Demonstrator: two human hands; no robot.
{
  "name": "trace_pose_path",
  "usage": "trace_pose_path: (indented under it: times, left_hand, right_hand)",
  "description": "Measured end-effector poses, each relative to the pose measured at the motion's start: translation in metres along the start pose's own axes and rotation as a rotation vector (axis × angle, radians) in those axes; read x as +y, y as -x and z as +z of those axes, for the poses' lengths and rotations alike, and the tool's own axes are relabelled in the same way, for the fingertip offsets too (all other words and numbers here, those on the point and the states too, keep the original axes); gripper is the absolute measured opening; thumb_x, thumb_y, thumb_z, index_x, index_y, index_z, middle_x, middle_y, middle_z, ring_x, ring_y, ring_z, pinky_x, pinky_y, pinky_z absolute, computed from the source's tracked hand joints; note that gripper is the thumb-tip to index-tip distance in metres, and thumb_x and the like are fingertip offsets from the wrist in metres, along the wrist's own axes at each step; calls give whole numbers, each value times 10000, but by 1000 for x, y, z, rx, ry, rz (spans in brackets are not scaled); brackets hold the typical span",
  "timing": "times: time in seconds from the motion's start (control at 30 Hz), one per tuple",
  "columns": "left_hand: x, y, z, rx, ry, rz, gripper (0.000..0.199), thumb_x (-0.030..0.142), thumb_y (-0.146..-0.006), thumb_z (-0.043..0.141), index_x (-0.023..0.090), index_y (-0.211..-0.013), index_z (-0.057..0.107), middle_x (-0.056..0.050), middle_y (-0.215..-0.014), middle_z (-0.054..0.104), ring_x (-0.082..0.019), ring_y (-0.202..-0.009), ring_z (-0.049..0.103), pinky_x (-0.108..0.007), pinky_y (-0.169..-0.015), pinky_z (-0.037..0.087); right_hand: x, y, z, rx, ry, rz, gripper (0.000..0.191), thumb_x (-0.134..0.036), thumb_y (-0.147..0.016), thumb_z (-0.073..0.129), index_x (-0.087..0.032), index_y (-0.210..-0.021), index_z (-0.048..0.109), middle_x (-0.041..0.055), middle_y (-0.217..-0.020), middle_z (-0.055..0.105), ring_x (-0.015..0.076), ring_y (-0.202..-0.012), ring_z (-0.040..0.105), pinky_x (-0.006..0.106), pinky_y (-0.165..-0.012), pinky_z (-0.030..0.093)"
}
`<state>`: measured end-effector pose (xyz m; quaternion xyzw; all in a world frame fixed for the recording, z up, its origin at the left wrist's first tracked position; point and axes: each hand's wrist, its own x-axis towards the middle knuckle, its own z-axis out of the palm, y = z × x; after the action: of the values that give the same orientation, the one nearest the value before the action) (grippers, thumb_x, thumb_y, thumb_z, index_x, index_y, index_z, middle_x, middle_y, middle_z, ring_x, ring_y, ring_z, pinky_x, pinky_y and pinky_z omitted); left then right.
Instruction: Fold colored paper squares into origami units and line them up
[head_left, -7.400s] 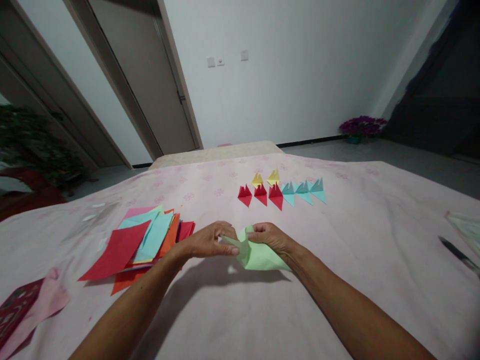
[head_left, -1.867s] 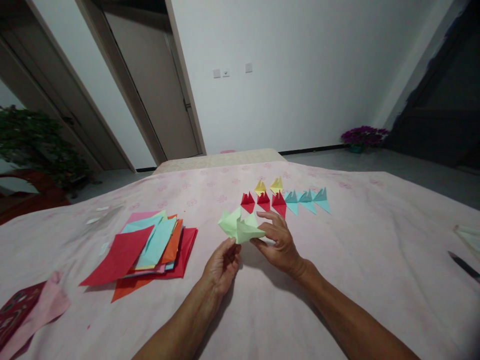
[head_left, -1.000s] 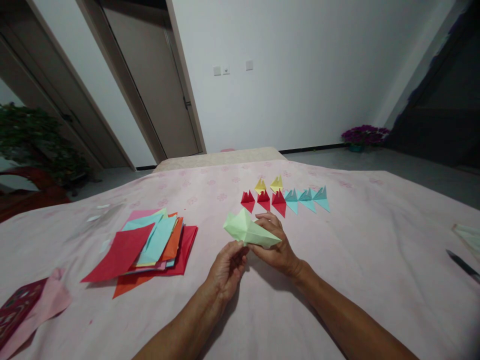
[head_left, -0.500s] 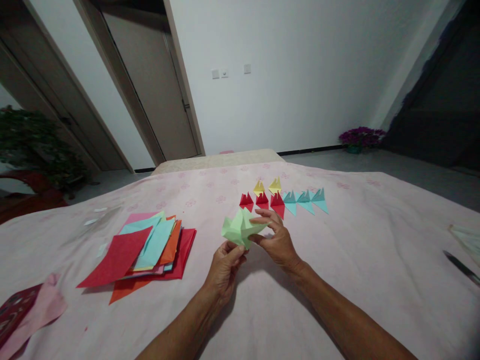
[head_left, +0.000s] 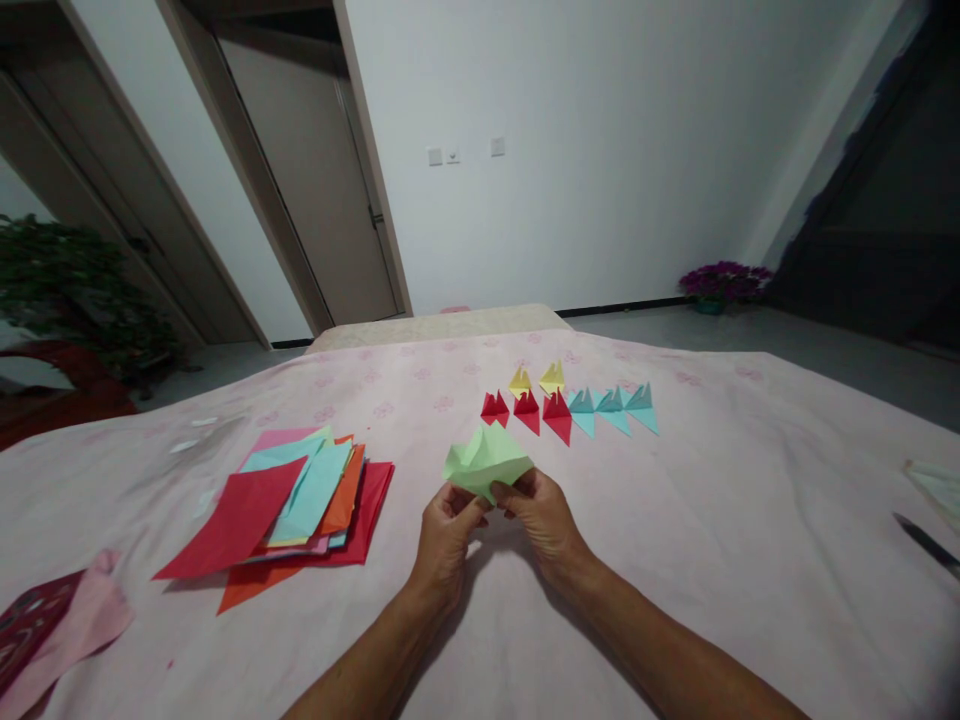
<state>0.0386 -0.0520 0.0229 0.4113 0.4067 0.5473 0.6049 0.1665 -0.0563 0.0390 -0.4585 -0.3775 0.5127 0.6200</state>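
A partly folded light green paper (head_left: 486, 462) is held up over the pink cloth, its top edges spread into points. My left hand (head_left: 448, 530) pinches its lower left part between thumb and fingers. On the lower right, my right hand (head_left: 541, 515) grips the same paper, thumb in front and fingers behind. Beyond the hands stand red folded figures (head_left: 526, 408), light blue ones (head_left: 613, 406) and yellow ones (head_left: 553, 377). To the left lies a loose stack of coloured sheets, with a red sheet (head_left: 238, 520) on top.
The pink patterned cloth (head_left: 675, 620) covers the table. A dark pointed blade (head_left: 926, 540) lies at the right edge, near a pale packet (head_left: 934, 488). At the lower left are a dark red item (head_left: 34, 615) and pink fabric (head_left: 94, 615).
My right hand has moved down from the green paper's upper right side to its lower edge, near my left hand. The paper's right side now looks wider.
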Motion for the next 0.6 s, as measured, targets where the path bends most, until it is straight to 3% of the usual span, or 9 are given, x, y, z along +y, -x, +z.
trace_pose_path:
  times: [0.33,0.6]
  left_hand:
    - [2,2,3,41,-103,60,187,286,-710,776,166,-834,704,-37,-733,692,-145,-689,597,-240,-663,451]
    - [-4,2,-2,3,-188,128,217,258,-669,823,166,-849,744,-104,-847,727,-208,-784,645,-299,-744,482]
  right_hand:
    - [12,-2,-4,49,84,-155,301,-431,-670,779,-169,-793,699,41,-706,691,182,-643,596,297,-601,468]
    - [18,-5,-7,138,178,-204,242,-384,-682,762,-167,-752,682,19,-663,663,168,-619,569,288,-603,454]
